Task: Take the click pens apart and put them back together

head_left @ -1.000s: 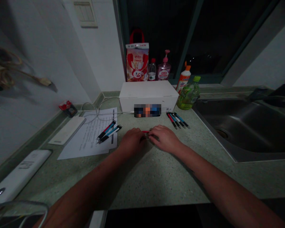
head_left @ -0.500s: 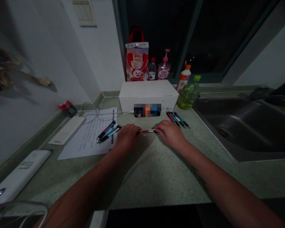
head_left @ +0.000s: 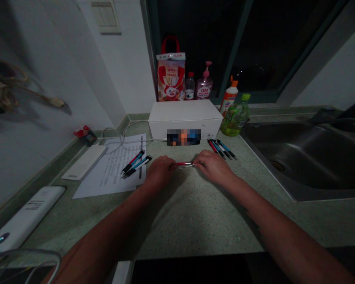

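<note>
Bent over a speckled green counter (head_left: 195, 225) at night, we hold a slim red pen (head_left: 182, 163) level between our two hands, just above or on the surface; from this angle we cannot tell which. Our left hand (head_left: 160, 170) has its fingers closed around the pen's left end, and our right hand (head_left: 212, 165) pinches the silvery right end, leaving the red middle bare between them. A thin pale strip beneath it is too small for us to identify.

To our left, several pens (head_left: 135, 159) in red, blue, white and black lie bunched across a printed sheet (head_left: 99, 175), near a flat white box (head_left: 84, 162). To our right, a second row of pens (head_left: 225, 147) lies side by side just beyond our right hand, near the steel sink (head_left: 316, 157).

Facing us, a phone (head_left: 183, 138) with its screen pixelated leans at the front of a long white carton (head_left: 183, 110), a pale cable (head_left: 155, 140) running to its left end. Behind the carton stand a red package (head_left: 170, 79) and a pink pump bottle (head_left: 204, 88); a green bottle (head_left: 235, 122) stands beside its right end.
</note>
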Demonstrator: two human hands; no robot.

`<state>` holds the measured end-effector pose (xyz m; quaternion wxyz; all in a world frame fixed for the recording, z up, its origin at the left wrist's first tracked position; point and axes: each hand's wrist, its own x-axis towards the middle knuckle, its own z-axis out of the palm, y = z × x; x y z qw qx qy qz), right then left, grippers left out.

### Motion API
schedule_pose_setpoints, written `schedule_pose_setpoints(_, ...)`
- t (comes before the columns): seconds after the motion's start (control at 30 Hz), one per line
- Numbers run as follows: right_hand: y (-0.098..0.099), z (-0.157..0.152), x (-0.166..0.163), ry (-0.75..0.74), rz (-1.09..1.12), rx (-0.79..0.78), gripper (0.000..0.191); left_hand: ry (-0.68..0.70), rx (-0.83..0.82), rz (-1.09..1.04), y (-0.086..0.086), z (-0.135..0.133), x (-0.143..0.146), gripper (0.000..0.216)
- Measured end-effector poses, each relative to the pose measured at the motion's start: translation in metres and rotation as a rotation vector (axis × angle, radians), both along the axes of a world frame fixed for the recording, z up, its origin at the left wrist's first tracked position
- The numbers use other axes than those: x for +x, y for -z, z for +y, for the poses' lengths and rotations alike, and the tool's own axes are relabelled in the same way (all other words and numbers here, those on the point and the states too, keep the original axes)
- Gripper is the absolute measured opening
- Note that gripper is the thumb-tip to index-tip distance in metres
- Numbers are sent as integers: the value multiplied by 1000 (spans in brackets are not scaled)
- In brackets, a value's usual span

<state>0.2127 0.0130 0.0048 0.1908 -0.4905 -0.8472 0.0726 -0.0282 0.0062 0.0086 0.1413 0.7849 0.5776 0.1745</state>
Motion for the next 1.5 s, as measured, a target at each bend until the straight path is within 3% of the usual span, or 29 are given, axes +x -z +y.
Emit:
schedule_pose_setpoints(0.23,10,-2,-14,-69,-49,-21,12,4,-10,1,6,2,3,17)
schedule_pose_setpoints(0.43,19,2,-21,-64,-12,29,11,-27,-66,68,-4,8,-19,10)
schedule_pose_setpoints(0.73,9,-2,-17,-49,27,36,13,173,-275,178,-26,5,-41,6)
schedule_pose_setpoints(0.87,5,-5,-18,-58,49,40,14,182,-251,229,-26,3,-36,11)
schedule_pose_setpoints(1.0,4,-9,-22,-110,113,24,16,93,-171,30,-16,2,-23,16)
schedule_pose_setpoints(1.2,9,-9,-25,-150,316,-44,13,91,-169,-276,-3,-5,1,16)
schedule_pose_setpoints(1.33,12,-8,-26,-98,530,-122,7,138,-191,-407,4,-8,6,29)
schedule_pose_setpoints(1.5,11,-9,-27,-60,647,-151,9,117,-111,-649,9,-4,5,22)
